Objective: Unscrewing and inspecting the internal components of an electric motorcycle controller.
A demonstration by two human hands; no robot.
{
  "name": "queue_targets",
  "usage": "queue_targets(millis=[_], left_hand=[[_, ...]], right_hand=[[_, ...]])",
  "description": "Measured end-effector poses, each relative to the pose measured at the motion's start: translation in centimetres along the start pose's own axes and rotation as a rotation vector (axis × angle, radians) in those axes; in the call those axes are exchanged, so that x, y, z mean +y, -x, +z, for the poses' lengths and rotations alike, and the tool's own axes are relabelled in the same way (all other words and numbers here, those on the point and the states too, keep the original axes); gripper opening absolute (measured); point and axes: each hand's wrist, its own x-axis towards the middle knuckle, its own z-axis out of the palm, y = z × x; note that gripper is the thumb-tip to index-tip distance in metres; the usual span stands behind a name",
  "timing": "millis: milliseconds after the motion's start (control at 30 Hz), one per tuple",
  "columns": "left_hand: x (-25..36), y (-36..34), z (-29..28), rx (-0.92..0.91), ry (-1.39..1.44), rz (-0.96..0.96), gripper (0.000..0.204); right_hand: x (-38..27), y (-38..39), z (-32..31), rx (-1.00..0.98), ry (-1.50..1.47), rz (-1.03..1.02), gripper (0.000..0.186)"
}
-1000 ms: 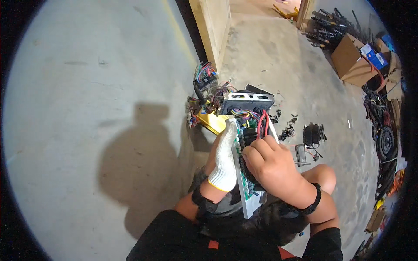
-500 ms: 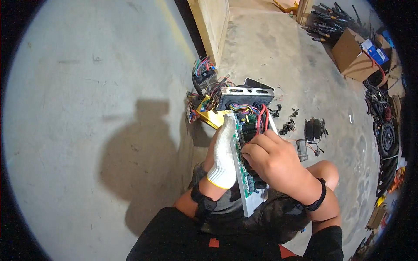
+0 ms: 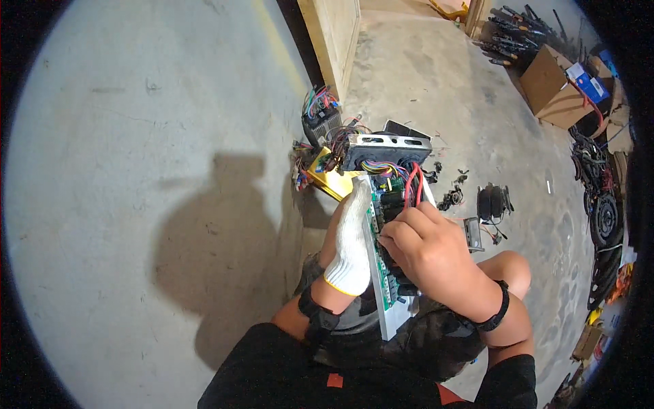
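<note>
A green circuit board (image 3: 387,281) on a long metal plate (image 3: 396,324) is propped over my lap, tilted. My left hand (image 3: 350,242), in a white knit glove, is closed along the plate's left edge; its fingertips are hidden behind it. Bare, my right hand (image 3: 430,247) has its fingers pinched together over the middle of the board, among black components. What they grip, if anything, is hidden. Thick red wires (image 3: 412,183) and a bundle of thin coloured wires (image 3: 383,168) run from the board's far end to a slotted metal end plate (image 3: 390,142).
Beyond the board lie a finned black controller (image 3: 321,126) with wires and a yellow metal casing (image 3: 334,183). Black parts (image 3: 451,198), a black coil-like piece (image 3: 493,202) and a metal frame (image 3: 473,234) lie right. A wall (image 3: 157,82) rises left; a cardboard box (image 3: 545,85) stands far right.
The end plate and the far end of the board have shifted very slightly to the right. Both hands keep nearly the same place and hold.
</note>
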Motion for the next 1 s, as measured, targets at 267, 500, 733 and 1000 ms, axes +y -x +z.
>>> queue_targets(millis=[267,500,733,1000], left_hand=[[0.2,-0.1,2.0,0.039,0.054,0.006,0.042],[0.2,0.0,1.9,0.042,0.056,-0.004,0.040],[0.4,0.2,2.7,0.067,-0.018,0.048,0.039],[0.3,-0.1,2.9,0.092,0.025,-0.029,0.041]], right_hand=[[0.2,-0.1,0.1,0.005,0.062,-0.069,0.017],[0.4,-0.1,-0.2,0.014,0.001,-0.048,0.023],[1.0,-0.4,-1.1,-0.062,-0.081,-0.105,0.024],[0.9,-0.3,-0.8,-0.056,-0.095,-0.066,0.024]])
